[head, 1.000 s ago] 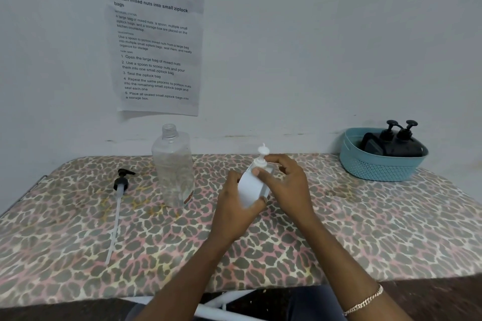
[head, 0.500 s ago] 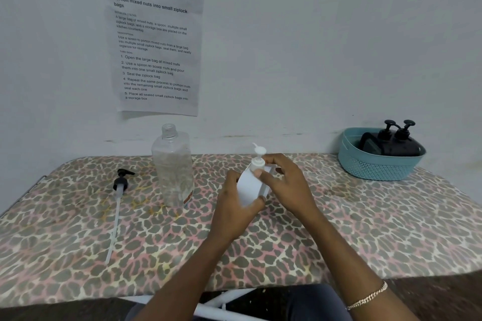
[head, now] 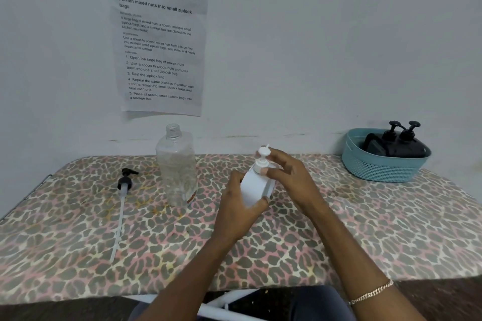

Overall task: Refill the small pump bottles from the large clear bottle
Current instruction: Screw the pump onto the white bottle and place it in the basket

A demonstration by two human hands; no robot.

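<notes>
Head view: one white pump bottle [head: 257,186] is at the middle of the counter [head: 365,229]. The left grip [head: 240,207] wraps its body and the right grip [head: 289,177] pinches its pump top. One large clear bottle [head: 176,167] stands uncapped just to the left. One loose black pump [head: 123,190] lies further left. Two black pump bottles [head: 401,144] sit in one teal basket [head: 378,168] at far right.
</notes>
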